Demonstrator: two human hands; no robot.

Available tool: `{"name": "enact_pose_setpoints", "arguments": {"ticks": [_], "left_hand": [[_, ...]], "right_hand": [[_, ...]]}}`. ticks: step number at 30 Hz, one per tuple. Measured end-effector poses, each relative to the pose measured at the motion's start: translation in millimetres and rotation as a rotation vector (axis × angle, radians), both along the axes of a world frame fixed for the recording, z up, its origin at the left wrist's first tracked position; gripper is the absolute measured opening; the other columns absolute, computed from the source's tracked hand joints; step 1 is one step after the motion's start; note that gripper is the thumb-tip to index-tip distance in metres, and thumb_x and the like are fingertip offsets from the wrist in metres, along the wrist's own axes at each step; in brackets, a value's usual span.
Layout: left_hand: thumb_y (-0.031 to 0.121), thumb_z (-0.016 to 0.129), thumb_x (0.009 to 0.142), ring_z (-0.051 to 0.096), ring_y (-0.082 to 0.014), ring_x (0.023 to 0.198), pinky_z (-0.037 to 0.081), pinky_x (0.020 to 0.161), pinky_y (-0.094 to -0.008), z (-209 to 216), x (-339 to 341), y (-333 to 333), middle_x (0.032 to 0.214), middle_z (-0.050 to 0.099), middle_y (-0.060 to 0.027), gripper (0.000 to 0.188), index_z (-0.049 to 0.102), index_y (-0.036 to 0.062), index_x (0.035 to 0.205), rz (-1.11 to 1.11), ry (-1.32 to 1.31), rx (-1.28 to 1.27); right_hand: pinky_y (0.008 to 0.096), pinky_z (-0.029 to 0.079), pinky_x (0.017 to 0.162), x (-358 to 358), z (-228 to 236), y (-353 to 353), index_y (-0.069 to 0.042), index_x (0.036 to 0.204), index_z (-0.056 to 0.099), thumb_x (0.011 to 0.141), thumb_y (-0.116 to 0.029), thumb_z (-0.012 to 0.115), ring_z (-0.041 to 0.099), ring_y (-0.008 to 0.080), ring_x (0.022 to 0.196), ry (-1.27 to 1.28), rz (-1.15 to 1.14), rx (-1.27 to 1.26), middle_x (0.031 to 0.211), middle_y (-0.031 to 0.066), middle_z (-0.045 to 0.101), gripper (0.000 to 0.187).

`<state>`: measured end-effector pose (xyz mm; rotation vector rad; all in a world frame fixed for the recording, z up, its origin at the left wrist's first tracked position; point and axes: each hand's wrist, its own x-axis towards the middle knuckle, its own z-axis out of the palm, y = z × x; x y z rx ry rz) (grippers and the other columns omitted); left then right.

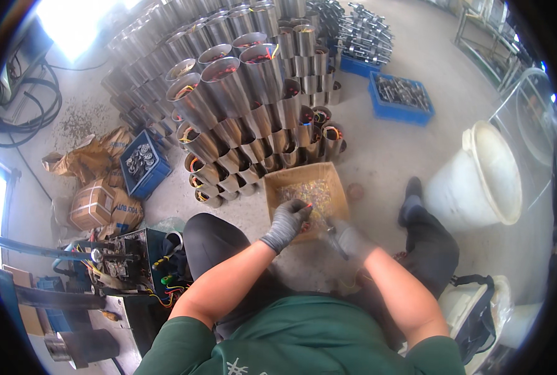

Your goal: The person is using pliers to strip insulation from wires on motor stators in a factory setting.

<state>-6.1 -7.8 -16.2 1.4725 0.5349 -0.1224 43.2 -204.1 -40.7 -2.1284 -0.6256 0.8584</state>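
As the left hand (286,225) pinches a red piece (309,205), right hand (350,239) clasps a dark tool (338,245), forearms (231,275) angled inward.

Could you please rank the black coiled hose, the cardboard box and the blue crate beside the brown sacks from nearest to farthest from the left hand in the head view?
1. Cardboard box: right by the left hand.
2. Blue crate: on the left, beside the sacks.
3. Black coiled hose: far upper left.
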Motion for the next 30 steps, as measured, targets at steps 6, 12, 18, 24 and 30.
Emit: {"name": "enact_pose_setpoints", "arguments": {"ticks": [6, 12, 18, 24, 30], "left_hand": [[0.013, 0.058, 0.095, 0.057, -0.0106, 0.069, 0.049, 0.064, -0.0266, -15.3, -0.1, -4.8, 0.083, 0.065, -0.0033, 0.015, 0.064, -0.0003, 0.100, -0.047, -0.114, 0.036], [0.013, 0.058, 0.096, 0.058, -0.0105, 0.072, 0.050, 0.064, -0.0266, -22.1, -2.5, -3.7, 0.086, 0.065, -0.0031, 0.015, 0.064, -0.0001, 0.102, -0.075, -0.170, 0.138], [0.013, 0.059, 0.095, 0.058, -0.0096, 0.074, 0.050, 0.065, -0.0262, -19.4, -1.0, -5.8, 0.085, 0.065, -0.0027, 0.017, 0.064, -0.0009, 0.103, -0.157, -0.133, 0.095], [0.012, 0.060, 0.095, 0.056, -0.0131, 0.063, 0.047, 0.061, -0.0290, -26.9, -1.6, -7.0, 0.075, 0.064, -0.0064, 0.014, 0.065, -0.0014, 0.094, -0.118, -0.142, 0.119], [0.013, 0.061, 0.095, 0.058, -0.0111, 0.080, 0.051, 0.074, -0.0278, -14.7, 3.3, 2.3, 0.091, 0.066, -0.0054, 0.024, 0.063, -0.0036, 0.112, -0.232, -0.217, 0.400]], "right_hand": [[0.0457, 0.050, 0.082, 0.6, 11.1, -6.8, -0.006, 0.110, 0.061, 0.085, -0.047, 0.064, 0.066, 0.0374, 0.092, -0.098, 0.031, -0.051, 0.095, 0.0191, 0.068, 0.048], [0.0450, 0.050, 0.084, 3.0, 14.8, -11.9, -0.006, 0.110, 0.062, 0.084, -0.049, 0.064, 0.065, 0.0376, 0.094, -0.068, 0.034, -0.063, 0.095, 0.0202, 0.068, 0.050], [0.0411, 0.051, 0.058, -0.7, 20.9, -0.8, -0.012, 0.111, 0.063, 0.089, -0.042, 0.063, 0.064, 0.0245, 0.065, 0.461, -0.240, 0.209, 0.083, 0.0109, 0.069, 0.038], [0.0345, 0.038, 0.037, -1.8, 58.5, -2.2, -0.014, 0.109, 0.062, 0.097, -0.032, 0.052, 0.046, 0.0104, 0.042, 0.869, -0.389, 0.225, 0.071, 0.0011, 0.062, 0.023], [0.0371, 0.042, 0.046, 35.8, -44.3, -30.1, -0.009, 0.101, 0.062, 0.094, -0.032, 0.053, 0.048, 0.0169, 0.046, 0.982, -0.705, 0.360, 0.069, 0.0041, 0.060, 0.025]]}}
